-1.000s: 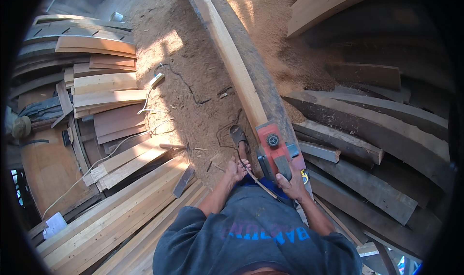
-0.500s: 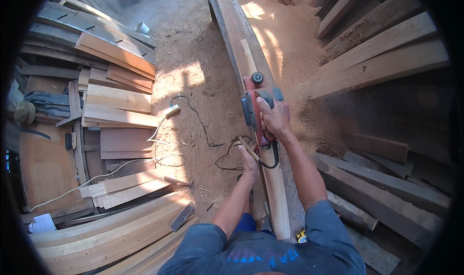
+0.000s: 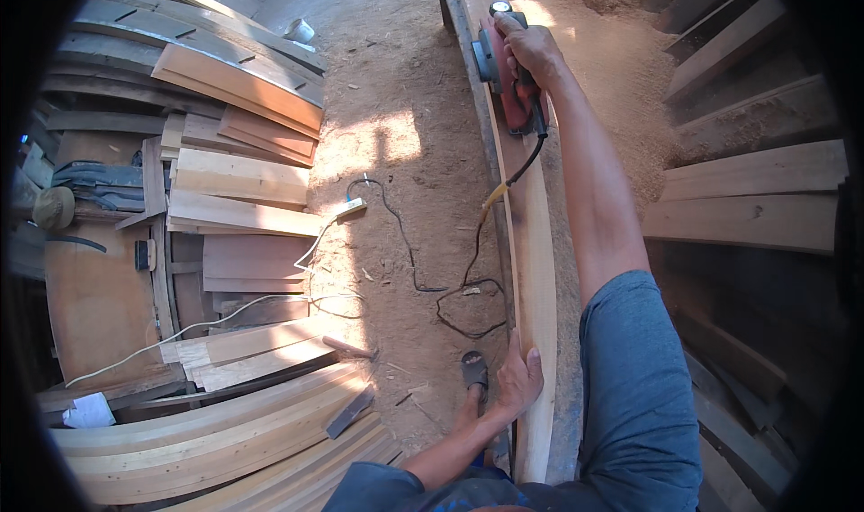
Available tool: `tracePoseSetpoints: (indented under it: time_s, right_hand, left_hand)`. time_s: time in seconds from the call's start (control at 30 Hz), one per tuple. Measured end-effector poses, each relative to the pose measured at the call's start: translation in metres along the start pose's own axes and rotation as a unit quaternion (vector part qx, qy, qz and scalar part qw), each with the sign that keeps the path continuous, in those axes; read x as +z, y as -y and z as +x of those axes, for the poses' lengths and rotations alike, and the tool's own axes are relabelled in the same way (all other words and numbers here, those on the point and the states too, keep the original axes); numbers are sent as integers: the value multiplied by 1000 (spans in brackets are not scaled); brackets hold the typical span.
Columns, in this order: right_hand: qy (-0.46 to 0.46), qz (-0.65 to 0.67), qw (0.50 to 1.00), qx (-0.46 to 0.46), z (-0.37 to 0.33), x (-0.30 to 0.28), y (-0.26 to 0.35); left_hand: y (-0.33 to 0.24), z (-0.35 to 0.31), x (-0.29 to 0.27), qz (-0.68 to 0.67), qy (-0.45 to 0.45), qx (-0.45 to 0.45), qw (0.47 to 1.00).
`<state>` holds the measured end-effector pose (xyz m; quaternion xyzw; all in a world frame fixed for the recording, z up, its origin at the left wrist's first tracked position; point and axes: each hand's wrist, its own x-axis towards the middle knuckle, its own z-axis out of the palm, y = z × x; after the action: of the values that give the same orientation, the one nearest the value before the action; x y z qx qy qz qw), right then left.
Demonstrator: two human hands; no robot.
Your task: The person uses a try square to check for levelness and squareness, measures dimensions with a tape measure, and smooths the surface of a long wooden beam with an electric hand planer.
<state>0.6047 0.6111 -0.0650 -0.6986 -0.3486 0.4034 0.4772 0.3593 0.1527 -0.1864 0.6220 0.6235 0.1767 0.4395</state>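
My right hand is closed round the handle of a red and dark electric hand planer, far out along a long pale wooden plank. The planer rests on the plank, which lies lengthwise on a narrow bench. Close to my body, my left hand grips the plank's left edge, thumb over the top; some of its fingers are hidden. From the planer's rear a black power cord with a yellow-wrapped section crosses the plank and drops to the floor on the left.
Stacked boards line the left side, with long curved planks at the lower left. A white power strip and looped cord lie on the dusty floor. More timber leans at the right beside sawdust.
The planer has gone farther away along the plank in my right hand, its arm now stretched out. My left hand has left the cord and moved back onto the plank's near left edge.
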Motion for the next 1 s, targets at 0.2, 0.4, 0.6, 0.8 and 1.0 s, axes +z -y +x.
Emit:
tracePoseSetpoints:
  time_s: [0.2,0.4,0.6,0.8,1.0]
  right_hand:
    - [19,58,998,-6,-19,-16,-16]
    - [14,20,998,58,-202,-40,-30]
    - [34,18,998,-41,-411,-59,-120]
    - [-46,28,997,-53,-357,-40,-115]
    - [-16,27,999,-12,-168,-21,-30]
  left_hand:
    - [2,3,1,-33,19,2,999]
    - [21,-1,11,-62,-26,19,998]
    - [31,-2,5,-318,25,24,947]
    - [50,3,16,-207,27,-31,977]
    - [3,5,-3,-24,13,-46,999]
